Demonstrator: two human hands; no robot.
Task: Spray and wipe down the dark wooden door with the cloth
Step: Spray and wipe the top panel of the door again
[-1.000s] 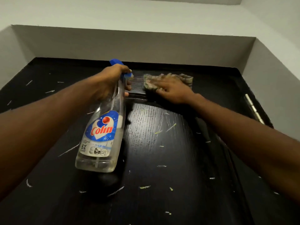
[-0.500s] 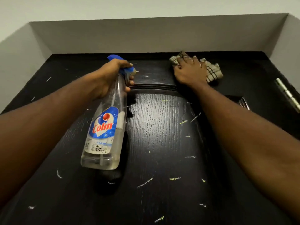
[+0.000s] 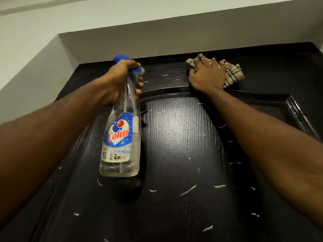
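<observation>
The dark wooden door [image 3: 183, 145] fills the lower view, its grain flecked with pale scratches. My left hand [image 3: 118, 81] grips the neck of a clear spray bottle [image 3: 122, 137] with a blue trigger and a "Colin" label, held just in front of the door's upper left. My right hand [image 3: 207, 75] presses a beige checked cloth [image 3: 232, 74] flat against the top rail of the door, above the curved moulding. Most of the cloth is hidden under the hand.
A white wall recess [image 3: 139, 39] frames the door's top edge. White wall [image 3: 29, 67] runs down the left side. The raised panel moulding [image 3: 295, 109] shows at the right.
My right hand has slid the cloth rightward along the top rail and a little higher. The left hand keeps the bottle in about the same place. The camera has tilted.
</observation>
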